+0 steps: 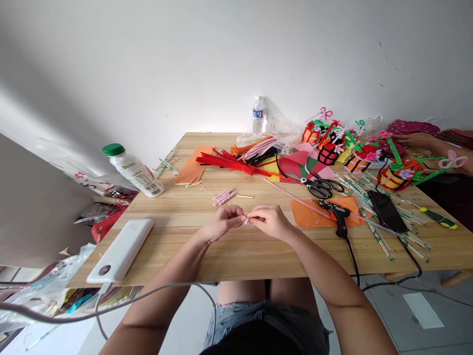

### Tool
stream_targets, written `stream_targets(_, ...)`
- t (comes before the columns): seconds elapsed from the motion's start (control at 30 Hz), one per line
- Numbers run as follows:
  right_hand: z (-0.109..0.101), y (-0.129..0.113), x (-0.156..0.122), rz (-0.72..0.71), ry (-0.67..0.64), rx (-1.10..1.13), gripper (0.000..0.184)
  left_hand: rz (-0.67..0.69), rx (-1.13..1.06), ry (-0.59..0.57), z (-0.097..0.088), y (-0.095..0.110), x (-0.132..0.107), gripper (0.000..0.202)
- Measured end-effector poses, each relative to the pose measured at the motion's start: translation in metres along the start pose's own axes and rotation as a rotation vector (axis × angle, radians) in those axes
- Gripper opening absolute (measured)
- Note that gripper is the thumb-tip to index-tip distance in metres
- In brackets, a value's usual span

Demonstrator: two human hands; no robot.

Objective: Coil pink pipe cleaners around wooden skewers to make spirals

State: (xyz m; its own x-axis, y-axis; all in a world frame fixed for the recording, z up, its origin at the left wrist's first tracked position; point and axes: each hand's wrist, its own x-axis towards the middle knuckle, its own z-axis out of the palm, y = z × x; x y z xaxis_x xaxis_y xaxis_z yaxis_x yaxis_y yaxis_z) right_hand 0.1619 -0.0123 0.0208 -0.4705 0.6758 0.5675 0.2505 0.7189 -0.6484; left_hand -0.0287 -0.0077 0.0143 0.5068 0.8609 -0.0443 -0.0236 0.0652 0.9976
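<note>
My left hand (226,222) and my right hand (272,222) meet over the middle of the table, fingertips pinched together. Between them is a small pale pink pipe cleaner piece (246,221), mostly hidden by the fingers. Just beyond my left hand lie several pink coiled pipe cleaners (223,197) side by side. A short wooden stick (245,196) rests to their right. Past my right hand, a long pale pink strand (284,191) slants across the table towards a black glue gun (338,213) on orange paper (301,217).
Red pipe cleaners (232,162) are bundled farther back. Black scissors (321,187), a phone (388,211), paper-wrapped sticks (380,241) and a screwdriver (438,217) lie right, below flower baskets (357,162). A power bank (123,250) and white bottle (135,172) stand left. Another person's hand (414,141) shows far right.
</note>
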Motion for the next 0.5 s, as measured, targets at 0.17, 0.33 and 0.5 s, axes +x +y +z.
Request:
stream_targets(0.17,0.0013,-0.0049,0.0006,0.457,-0.031,0.397,0.03,0.237,0.206,0.059,0.0033,0.0016,-0.0029,0.037)
stream_targets(0.33,0.0018,-0.0071,0.0027,0.552,-0.045,0.568,0.034,0.517,0.433,0.148,0.0042,-0.0042,-0.0033,0.023)
stream_targets(0.5,0.0047,-0.0084,0.0001,0.378,0.064,0.349,0.029,0.673,0.531,0.194,0.003,-0.0063,-0.0019,0.014)
